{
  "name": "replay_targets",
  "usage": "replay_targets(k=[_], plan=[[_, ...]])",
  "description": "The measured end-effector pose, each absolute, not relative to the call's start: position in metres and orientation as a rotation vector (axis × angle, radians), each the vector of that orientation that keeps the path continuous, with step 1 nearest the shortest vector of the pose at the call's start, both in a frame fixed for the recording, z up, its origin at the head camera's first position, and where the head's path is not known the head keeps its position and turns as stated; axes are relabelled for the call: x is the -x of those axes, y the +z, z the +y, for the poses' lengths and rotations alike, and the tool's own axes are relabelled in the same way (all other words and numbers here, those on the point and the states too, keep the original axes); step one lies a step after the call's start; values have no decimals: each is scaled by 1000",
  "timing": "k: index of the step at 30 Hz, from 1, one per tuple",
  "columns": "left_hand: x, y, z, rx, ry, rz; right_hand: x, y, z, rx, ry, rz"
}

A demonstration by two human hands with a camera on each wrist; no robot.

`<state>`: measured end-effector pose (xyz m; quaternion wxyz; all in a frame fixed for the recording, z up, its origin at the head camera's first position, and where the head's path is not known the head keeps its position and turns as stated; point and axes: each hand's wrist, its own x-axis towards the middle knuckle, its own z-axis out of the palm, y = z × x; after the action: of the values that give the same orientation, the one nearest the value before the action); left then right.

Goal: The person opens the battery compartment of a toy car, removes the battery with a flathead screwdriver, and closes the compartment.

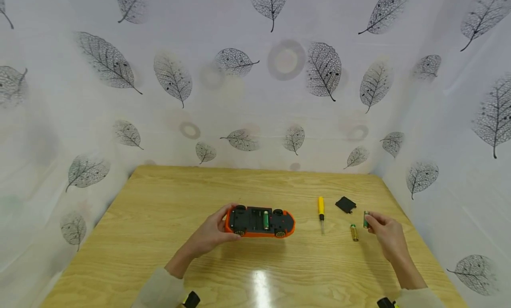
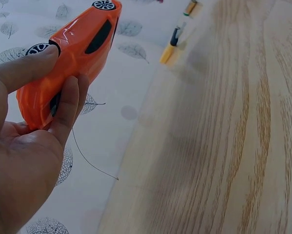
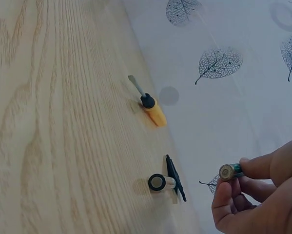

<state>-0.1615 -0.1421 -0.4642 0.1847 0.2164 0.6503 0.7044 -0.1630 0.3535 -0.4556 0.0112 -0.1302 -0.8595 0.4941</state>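
Above the table (image 1: 159, 197), the left hand (image 1: 215, 228) grips the car (image 1: 257, 221); only the head view shows its underside (image 1: 286, 221) and bay battery (image 1: 265, 220), only the left wrist view its side window (image 2: 99, 36). Rightward lie screwdriver (image 1: 321, 208), cover (image 1: 345, 204) and loose battery (image 1: 354, 232); the right hand (image 1: 389, 239) pinches a third battery (image 1: 365, 220), lettering illegible.

All three views share the screwdriver (image 1: 321, 209).
Head: high, back from its near side, facing forward and down. Left wrist: left of it, facing right, car (image 2: 75, 56) close. Right wrist: right of it, facing left, nearer.
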Motion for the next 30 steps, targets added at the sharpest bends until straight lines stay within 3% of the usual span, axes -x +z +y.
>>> replay_targets(k=[20,30], plan=[[160,-461,-140,-579,1980,1839,165,-491,373,410,1296,-2828],[159,-461,-140,-572,1983,1842,165,-490,370,361,1156,-2867]])
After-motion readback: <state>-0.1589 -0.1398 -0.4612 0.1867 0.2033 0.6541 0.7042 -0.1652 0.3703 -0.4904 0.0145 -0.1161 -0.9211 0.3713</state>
